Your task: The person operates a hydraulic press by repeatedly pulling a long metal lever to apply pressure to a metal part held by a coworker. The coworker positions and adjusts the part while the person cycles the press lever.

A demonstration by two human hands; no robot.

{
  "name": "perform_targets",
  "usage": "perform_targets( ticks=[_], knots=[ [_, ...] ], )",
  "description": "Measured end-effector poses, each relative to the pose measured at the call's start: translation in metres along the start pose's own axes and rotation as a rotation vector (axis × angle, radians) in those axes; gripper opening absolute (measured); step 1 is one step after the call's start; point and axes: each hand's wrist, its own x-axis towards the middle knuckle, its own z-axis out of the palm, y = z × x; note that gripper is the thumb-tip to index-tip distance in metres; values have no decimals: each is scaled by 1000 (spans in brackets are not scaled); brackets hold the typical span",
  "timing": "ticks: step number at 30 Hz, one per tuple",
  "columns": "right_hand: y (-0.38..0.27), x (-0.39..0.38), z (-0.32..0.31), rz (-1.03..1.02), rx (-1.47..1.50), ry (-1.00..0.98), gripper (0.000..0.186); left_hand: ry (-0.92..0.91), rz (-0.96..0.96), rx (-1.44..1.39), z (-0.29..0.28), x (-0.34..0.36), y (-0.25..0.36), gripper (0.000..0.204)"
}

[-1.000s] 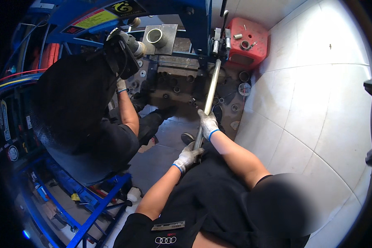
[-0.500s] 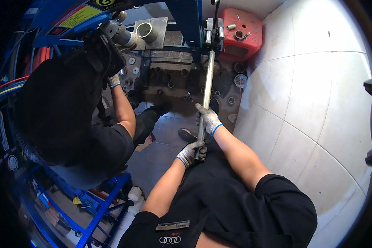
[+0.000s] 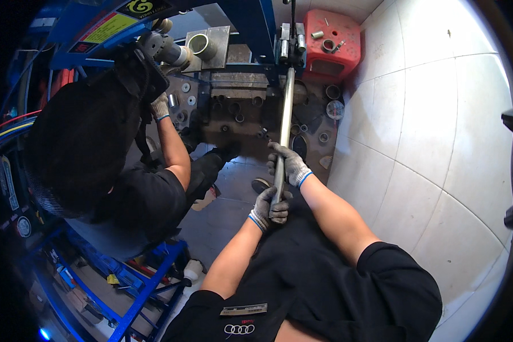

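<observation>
Long metal bar (image 3: 286,108) runs from before the person's waist to the fitting (image 3: 284,48) beside the blue frame (image 3: 259,31); I judge it stiff, fairly heavy, smooth, best gripped near its lower end. Left hand (image 3: 271,206) wraps that end; right hand (image 3: 290,163) is clamped farther up. Red stool (image 3: 350,28): metal ring (image 3: 328,51) toward near edge. Round tub (image 3: 335,110), floor's (image 3: 225,185) right edge: contents unclear.

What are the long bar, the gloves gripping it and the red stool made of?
Long bar: metal, likely steel, smooth; it shines with a bright silvery streak.
Gloves: knitted fabric, perhaps cotton, grimy; the pale, blue-edged cuffs look soft.
Red stool: probably moulded plastic, slightly glossy; rounded corners and even colour suggest it.
</observation>
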Motion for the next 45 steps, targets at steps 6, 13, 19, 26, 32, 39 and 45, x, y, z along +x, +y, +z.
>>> perform_targets(
  ticks=[6,13,19,26,32,39,45],
  knots=[
    [14,17,-10,-314,-792,528,61,958,182,527,6,22,-19,38],
    [26,34,-12,-363,-951,761,62,999,318,540,0,30,-26,22],
    [29,38,-18,-469,-983,771,57,957,294,481,-6,27,-25,25],
    [25,34,-23,-453,-764,625,44,945,331,490,-11,23,-24,28],
    [2,13,-35,-69,-227,142,28,876,291,418,-12,26,-26,33],
    [0,10,-38,-92,-277,181,35,851,280,395,-13,34,-29,37],
    [11,1,-10,-362,-1146,866,61,1111,361,1626,-29,63,-37,56]
  ],
)
